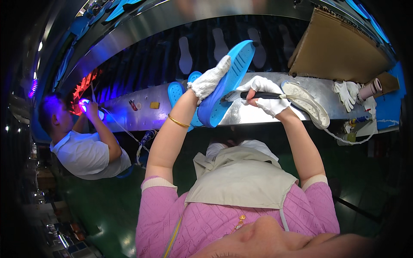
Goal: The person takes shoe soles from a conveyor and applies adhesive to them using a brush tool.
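My left hand [211, 81], in a white glove, grips a bright blue shoe sole [239, 64] and holds it tilted above the metal bench. In my right hand [269, 96], also white-gloved with a thumb and finger bare, is a flat brush [275, 96] with a black handle. Its bristles reach the side of the blue sole; whether they touch it I cannot tell. Behind my left wrist more blue soles [175, 92] lie on the bench. Just right of my right hand rests a white shoe [306, 103] with a pale, hollow inside.
A metal bench [142, 105] runs before me, beside a dark conveyor with pale sole shapes [185, 56]. Cardboard [340, 45], spare gloves [345, 95] and a roll [370, 89] stand at right. A co-worker [88, 150] works at left. A yellow block [154, 105] lies on the bench.
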